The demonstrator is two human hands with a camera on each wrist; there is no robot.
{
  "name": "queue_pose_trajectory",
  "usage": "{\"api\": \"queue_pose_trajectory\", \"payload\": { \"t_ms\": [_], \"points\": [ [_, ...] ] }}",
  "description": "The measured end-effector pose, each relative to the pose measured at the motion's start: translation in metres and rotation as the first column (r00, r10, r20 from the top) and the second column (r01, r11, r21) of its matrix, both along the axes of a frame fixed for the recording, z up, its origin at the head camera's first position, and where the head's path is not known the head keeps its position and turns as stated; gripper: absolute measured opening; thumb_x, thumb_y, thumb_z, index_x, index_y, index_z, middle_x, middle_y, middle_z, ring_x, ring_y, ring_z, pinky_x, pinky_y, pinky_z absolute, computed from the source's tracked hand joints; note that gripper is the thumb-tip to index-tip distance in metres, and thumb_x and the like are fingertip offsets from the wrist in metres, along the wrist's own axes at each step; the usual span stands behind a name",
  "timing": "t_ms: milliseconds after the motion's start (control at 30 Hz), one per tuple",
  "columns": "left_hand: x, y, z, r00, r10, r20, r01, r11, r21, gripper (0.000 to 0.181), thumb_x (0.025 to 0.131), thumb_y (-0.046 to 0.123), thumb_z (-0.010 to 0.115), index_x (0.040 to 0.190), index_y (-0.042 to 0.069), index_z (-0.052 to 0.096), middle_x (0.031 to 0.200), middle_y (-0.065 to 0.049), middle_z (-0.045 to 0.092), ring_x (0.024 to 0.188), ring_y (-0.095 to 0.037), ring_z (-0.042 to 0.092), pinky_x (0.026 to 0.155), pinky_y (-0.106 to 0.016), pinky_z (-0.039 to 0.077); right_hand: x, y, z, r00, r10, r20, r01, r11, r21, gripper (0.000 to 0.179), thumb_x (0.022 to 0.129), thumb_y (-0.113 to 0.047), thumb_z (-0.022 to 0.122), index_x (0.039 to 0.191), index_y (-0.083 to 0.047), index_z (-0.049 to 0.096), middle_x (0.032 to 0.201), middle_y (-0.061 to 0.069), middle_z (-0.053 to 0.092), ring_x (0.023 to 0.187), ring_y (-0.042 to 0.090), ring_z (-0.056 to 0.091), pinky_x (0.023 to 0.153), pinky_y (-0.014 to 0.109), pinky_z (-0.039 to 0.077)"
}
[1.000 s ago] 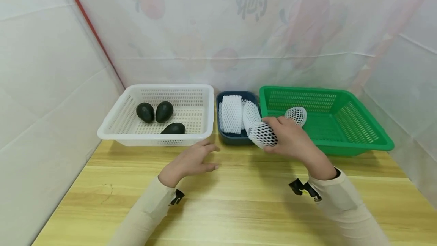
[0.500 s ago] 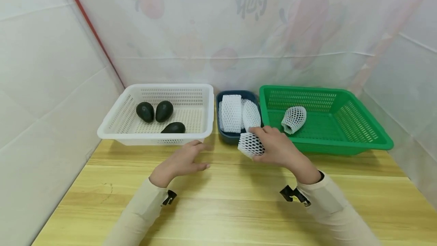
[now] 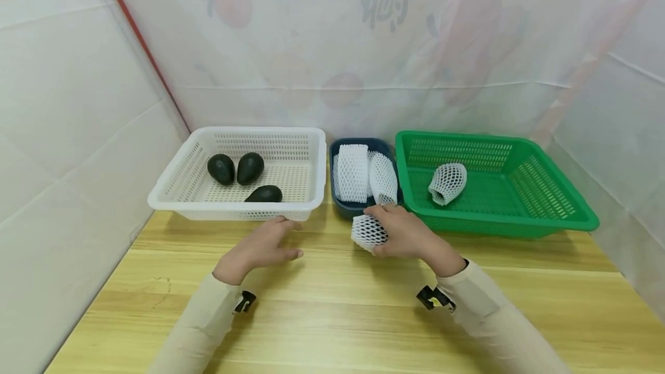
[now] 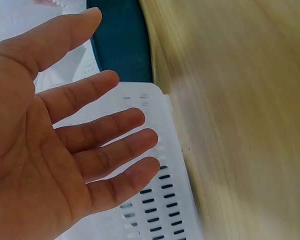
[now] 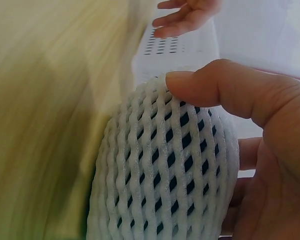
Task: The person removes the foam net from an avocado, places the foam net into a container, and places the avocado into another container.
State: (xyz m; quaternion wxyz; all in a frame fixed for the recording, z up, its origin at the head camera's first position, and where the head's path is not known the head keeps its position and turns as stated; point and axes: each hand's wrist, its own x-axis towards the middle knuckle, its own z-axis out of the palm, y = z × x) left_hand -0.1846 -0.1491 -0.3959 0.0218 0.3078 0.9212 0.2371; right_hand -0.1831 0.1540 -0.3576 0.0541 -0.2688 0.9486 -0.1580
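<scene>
My right hand [image 3: 405, 232] pinches an avocado in a white foam net sleeve [image 3: 369, 232], held above the table in front of the dark blue box [image 3: 349, 210]. Up close in the right wrist view, the thumb lies on the netting and dark skin of the avocado [image 5: 162, 165] shows through the gaps. My left hand [image 3: 256, 249] hovers in front of the white basket [image 3: 182, 208], touching nothing; its fingers are spread and nearly straight in the left wrist view. Three bare avocados [image 3: 250, 168] lie in the white basket. Several foam net sleeves [image 3: 352, 173] fill the blue box.
To the right stands a green basket [image 3: 525, 189] with one net-sleeved item [image 3: 448, 183] inside, its open end facing front left. The baskets and box line the back of the wooden table [image 3: 322, 316], against a pale printed curtain [image 3: 312, 45].
My right hand has carried the sleeved avocado leftward and toward me, away from the green basket's edge. The left hand has drifted left and slightly nearer, its fingers still loose.
</scene>
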Motion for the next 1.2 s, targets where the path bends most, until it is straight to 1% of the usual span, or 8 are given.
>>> {"api": "queue_pose_trajectory", "payload": {
  "t_ms": [100,233,467,600,833,933,1067,1200],
  "points": [
    [-0.001,-0.004,-0.002,1.0,0.015,0.0,-0.015,1.0,-0.011,0.049,0.079,0.025,0.074,0.119,0.0,0.059,0.112,-0.012,0.058,0.102,-0.027,0.053,0.087,-0.043,0.043,-0.002,-0.002,-0.004,1.0,0.008,0.003,-0.008,1.0,0.02,0.07,0.07,-0.021,0.077,0.132,-0.006,0.046,0.127,0.021,0.048,0.115,0.039,0.045,0.086,0.052,0.041],
    [-0.002,-0.009,-0.004,1.0,0.027,0.016,-0.027,0.999,-0.019,0.048,0.08,0.025,0.073,0.119,0.0,0.059,0.111,-0.013,0.058,0.102,-0.028,0.053,0.086,-0.043,0.043,-0.005,-0.006,-0.009,1.0,0.022,-0.002,-0.022,0.999,0.028,0.07,0.07,-0.022,0.077,0.131,-0.006,0.047,0.123,0.018,0.05,0.11,0.037,0.047,0.084,0.05,0.042],
    [-0.002,-0.016,-0.004,0.999,0.041,0.033,-0.04,0.999,-0.021,0.049,0.079,0.025,0.073,0.118,-0.001,0.059,0.112,-0.014,0.058,0.104,-0.03,0.052,0.089,-0.044,0.042,-0.01,-0.014,-0.016,1.0,0.03,0.001,-0.03,1.0,0.007,0.071,0.07,-0.022,0.078,0.132,-0.005,0.047,0.123,0.018,0.05,0.111,0.035,0.047,0.087,0.049,0.041],
    [-0.004,-0.018,-0.005,0.998,0.046,0.038,-0.045,0.998,-0.035,0.049,0.079,0.026,0.073,0.118,0.0,0.059,0.112,-0.015,0.058,0.104,-0.03,0.052,0.088,-0.045,0.042,-0.014,-0.017,-0.019,1.0,0.03,0.008,-0.03,0.999,0.018,0.072,0.07,-0.021,0.078,0.132,-0.004,0.047,0.122,0.018,0.05,0.11,0.035,0.048,0.086,0.048,0.042],
    [-0.004,-0.018,-0.004,0.997,0.053,0.048,-0.051,0.998,-0.041,0.049,0.08,0.027,0.073,0.119,0.001,0.059,0.113,-0.014,0.058,0.105,-0.031,0.052,0.089,-0.046,0.041,-0.015,-0.019,-0.021,1.0,0.007,0.03,-0.009,0.999,0.045,0.074,0.07,-0.021,0.079,0.134,-0.005,0.046,0.124,0.018,0.05,0.111,0.034,0.047,0.084,0.049,0.042],
    [-0.004,-0.018,-0.004,0.998,0.053,0.046,-0.05,0.998,-0.046,0.049,0.08,0.028,0.073,0.119,0.001,0.059,0.114,-0.013,0.058,0.106,-0.031,0.052,0.09,-0.046,0.041,-0.014,-0.02,-0.02,1.0,0.007,0.022,-0.008,0.999,0.053,0.074,0.07,-0.021,0.079,0.134,-0.005,0.046,0.124,0.019,0.05,0.111,0.036,0.048,0.083,0.05,0.043],
    [-0.003,-0.016,-0.002,0.999,0.042,0.032,-0.04,0.998,-0.05,0.049,0.08,0.029,0.072,0.119,0.001,0.059,0.114,-0.012,0.058,0.107,-0.03,0.052,0.09,-0.045,0.041,-0.011,-0.018,-0.017,1.0,-0.013,0.025,0.011,0.997,0.072,0.074,0.071,-0.024,0.078,0.135,-0.006,0.045,0.127,0.019,0.048,0.114,0.037,0.046,0.085,0.055,0.039],
    [-0.002,-0.012,0.001,1.0,0.023,0.01,-0.023,0.999,-0.048,0.051,0.081,0.031,0.072,0.12,0.002,0.059,0.114,-0.01,0.059,0.106,-0.028,0.053,0.089,-0.044,0.042,-0.006,-0.014,-0.013,0.999,-0.043,0.011,0.042,0.996,0.075,0.072,0.073,-0.027,0.078,0.135,-0.008,0.046,0.129,0.017,0.048,0.116,0.037,0.044,0.084,0.056,0.036]
  ]
}}
